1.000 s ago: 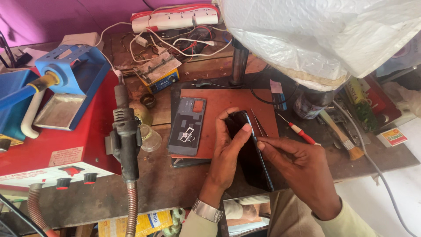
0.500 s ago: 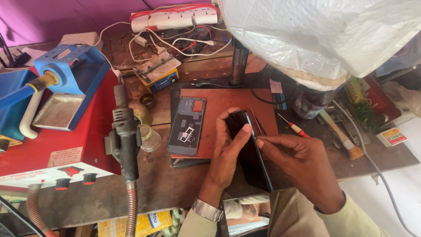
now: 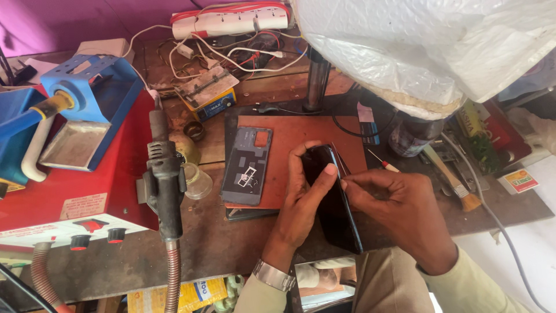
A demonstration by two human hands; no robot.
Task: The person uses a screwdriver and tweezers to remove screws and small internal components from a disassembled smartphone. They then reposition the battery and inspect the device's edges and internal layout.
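Black phone [image 3: 333, 200], lying at the near right edge of the reddish work mat [image 3: 301, 130] and overhanging it toward me. I had my left hand [image 3: 301, 203] curled around the phone's left side, thumb and fingertips wrapped over its upper end (a firm clasp, fingers bent rather than flat). My right hand [image 3: 405, 211] met the phone's right edge, fingers pinched nearly closed; whether anything thin sat between them I could not tell. A small red-handled screwdriver [image 3: 385, 165] lay just beyond the right hand, on the mat's far right corner. A detached grey back cover [image 3: 248, 168] rested on the mat's left part, just beside the left hand. A hot-air gun [image 3: 165, 179] stood upright on the red station [image 3: 87, 191] to the left, well apart from the phone. A brush [image 3: 454, 185] lay near the right hand's far side.
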